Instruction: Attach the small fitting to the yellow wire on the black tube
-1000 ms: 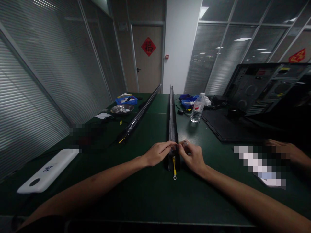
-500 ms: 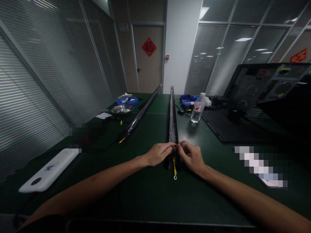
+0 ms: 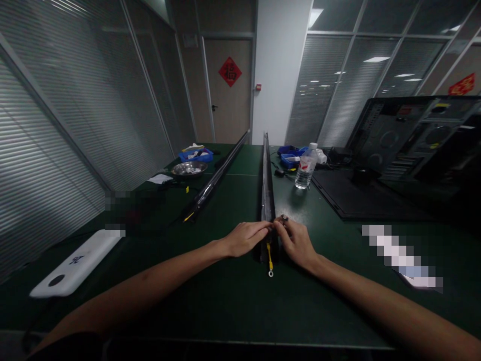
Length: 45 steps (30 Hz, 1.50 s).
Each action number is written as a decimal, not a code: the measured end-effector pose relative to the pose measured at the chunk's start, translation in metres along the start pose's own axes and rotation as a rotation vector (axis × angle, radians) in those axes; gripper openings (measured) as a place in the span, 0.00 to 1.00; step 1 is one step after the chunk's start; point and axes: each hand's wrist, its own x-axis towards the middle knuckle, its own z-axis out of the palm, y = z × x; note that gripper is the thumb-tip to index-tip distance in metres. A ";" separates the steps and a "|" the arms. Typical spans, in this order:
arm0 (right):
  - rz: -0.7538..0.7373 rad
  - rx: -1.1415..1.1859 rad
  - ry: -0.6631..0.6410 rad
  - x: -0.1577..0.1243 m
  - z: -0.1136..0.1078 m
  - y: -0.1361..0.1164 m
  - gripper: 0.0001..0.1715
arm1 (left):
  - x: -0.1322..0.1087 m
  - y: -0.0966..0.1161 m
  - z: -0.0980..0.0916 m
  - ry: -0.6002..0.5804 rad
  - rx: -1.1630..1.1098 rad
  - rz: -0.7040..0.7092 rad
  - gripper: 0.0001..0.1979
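A long black strip (image 3: 266,185) lies on the green table (image 3: 233,296), running straight away from me. A yellow wire with a ring terminal (image 3: 269,259) hangs out of its near end. My left hand (image 3: 246,237) rests curled on the strip's left side, fingertips pinched on its top edge. From the right, my right hand (image 3: 295,241) pinches the same spot, fingers closed, with a small metal part (image 3: 284,218) showing at its fingertips. The two hands nearly touch over the strip.
A second black strip (image 3: 218,176) lies to the left at an angle. A water bottle (image 3: 305,167), blue bins (image 3: 290,155), a metal bowl (image 3: 188,169) and a white case (image 3: 75,262) stand around. A dark open chassis (image 3: 398,150) fills the right side.
Another person's hand at the right edge has gone out of view. My right hand has crept slightly farther along the strip. My left hand has hardly moved.
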 end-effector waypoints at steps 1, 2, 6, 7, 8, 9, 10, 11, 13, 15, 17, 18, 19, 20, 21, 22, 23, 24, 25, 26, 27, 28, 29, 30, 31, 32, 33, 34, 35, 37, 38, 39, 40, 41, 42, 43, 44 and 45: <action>-0.005 0.004 -0.005 0.000 0.000 0.001 0.12 | 0.000 0.001 0.000 0.000 0.008 0.000 0.18; -0.010 0.009 -0.010 0.000 0.000 0.002 0.12 | 0.000 0.001 -0.001 0.000 0.012 -0.001 0.18; -0.039 0.026 -0.028 0.001 0.001 0.004 0.13 | 0.000 0.002 -0.001 0.004 0.020 -0.012 0.18; -0.046 0.032 -0.032 0.001 0.002 0.005 0.13 | 0.000 0.002 -0.001 0.005 0.024 -0.010 0.18; -0.052 0.039 -0.032 0.001 0.002 0.005 0.13 | 0.000 0.002 -0.001 0.006 0.028 -0.006 0.18; -0.058 0.047 -0.034 0.002 0.002 0.006 0.13 | 0.000 0.002 -0.001 0.007 0.030 0.000 0.18; -0.063 0.055 -0.036 0.002 0.002 0.006 0.14 | 0.000 0.002 -0.001 0.007 0.031 0.006 0.18; -0.069 0.061 -0.039 0.003 0.002 0.007 0.14 | 0.000 0.002 -0.001 0.009 0.030 0.013 0.18; -0.080 0.069 -0.048 0.003 0.002 0.008 0.15 | 0.000 0.002 -0.001 0.012 0.029 0.021 0.17; -0.092 0.074 -0.054 0.003 0.002 0.007 0.17 | 0.000 0.002 -0.001 0.012 0.030 0.022 0.17; -0.100 0.082 -0.049 0.003 0.001 0.006 0.18 | 0.000 0.003 -0.001 0.012 0.031 0.019 0.17; -0.097 0.084 -0.041 0.003 0.000 0.004 0.18 | 0.000 0.003 -0.001 0.013 0.031 0.016 0.17; -0.089 0.086 -0.032 0.002 -0.001 0.003 0.18 | 0.000 0.003 -0.001 0.014 0.030 0.016 0.18; -0.074 0.084 -0.021 0.002 -0.001 0.001 0.17 | 0.000 0.003 -0.001 0.015 0.029 0.016 0.18; -0.055 0.078 -0.012 0.002 -0.002 -0.001 0.17 | 0.000 0.004 0.000 0.017 0.027 0.016 0.18; -0.039 0.070 -0.004 0.002 -0.002 -0.002 0.16 | 0.000 0.004 0.000 0.018 0.026 0.017 0.18; -0.024 0.061 0.002 0.002 -0.002 -0.003 0.16 | 0.000 0.004 0.000 0.020 0.025 0.018 0.18; -0.014 0.053 0.006 0.002 -0.002 -0.003 0.16 | 0.000 0.003 0.000 0.021 0.024 0.018 0.18; -0.008 0.050 0.008 0.001 -0.002 -0.004 0.16 | 0.000 0.003 0.000 0.022 0.024 0.016 0.19; -0.005 0.050 0.010 0.001 -0.002 -0.003 0.16 | 0.000 0.003 0.001 0.023 0.025 0.013 0.19; -0.004 0.052 0.012 0.001 -0.001 -0.003 0.16 | 0.000 0.003 0.001 0.024 0.027 0.011 0.19; -0.003 0.055 0.012 0.001 -0.001 -0.003 0.17 | 0.000 0.003 0.001 0.021 0.028 0.008 0.19; -0.002 0.055 0.011 0.001 -0.001 -0.002 0.17 | 0.000 0.003 0.001 0.019 0.028 0.005 0.19; -0.001 0.051 0.011 0.001 -0.001 -0.002 0.17 | 0.000 0.003 0.001 0.018 0.026 0.003 0.19; 0.001 0.046 0.012 0.000 -0.001 -0.002 0.17 | 0.000 0.003 0.001 0.018 0.023 0.002 0.18; 0.003 0.041 0.011 0.000 -0.001 -0.002 0.17 | 0.000 0.003 0.001 0.017 0.019 0.002 0.18; 0.004 0.038 0.012 0.000 -0.001 -0.002 0.17 | 0.000 0.003 0.000 0.016 0.017 0.004 0.18; 0.004 0.034 0.014 0.000 -0.001 -0.002 0.17 | 0.000 0.003 0.000 0.016 0.019 0.005 0.18; 0.002 0.030 0.016 0.000 -0.001 -0.002 0.16 | 0.000 0.003 0.000 0.017 0.023 0.007 0.18; -0.004 0.018 0.018 0.000 0.000 -0.002 0.16 | 0.000 0.003 0.001 0.016 0.033 0.010 0.18; -0.007 0.011 0.019 0.000 0.000 -0.002 0.16 | 0.000 0.003 0.001 0.016 0.035 0.010 0.18; -0.010 0.006 0.021 0.000 0.001 -0.002 0.15 | 0.000 0.003 0.001 0.017 0.036 0.010 0.18; -0.015 0.006 0.020 0.000 0.001 -0.002 0.15 | 0.001 0.003 0.002 0.017 0.036 0.010 0.18; -0.021 0.008 0.018 0.000 0.001 -0.002 0.15 | 0.001 0.002 0.002 0.018 0.035 0.010 0.18; -0.026 0.010 0.013 0.000 0.001 -0.003 0.15 | 0.001 0.002 0.002 0.020 0.036 0.009 0.18; -0.031 0.013 0.005 0.000 0.001 -0.003 0.15 | 0.001 0.002 0.002 0.021 0.037 0.008 0.18; -0.034 0.013 -0.003 0.001 0.001 -0.003 0.16 | 0.001 0.002 0.002 0.020 0.038 0.006 0.18; -0.036 0.013 -0.012 0.001 0.001 -0.004 0.16 | 0.001 0.002 0.002 0.017 0.038 0.005 0.18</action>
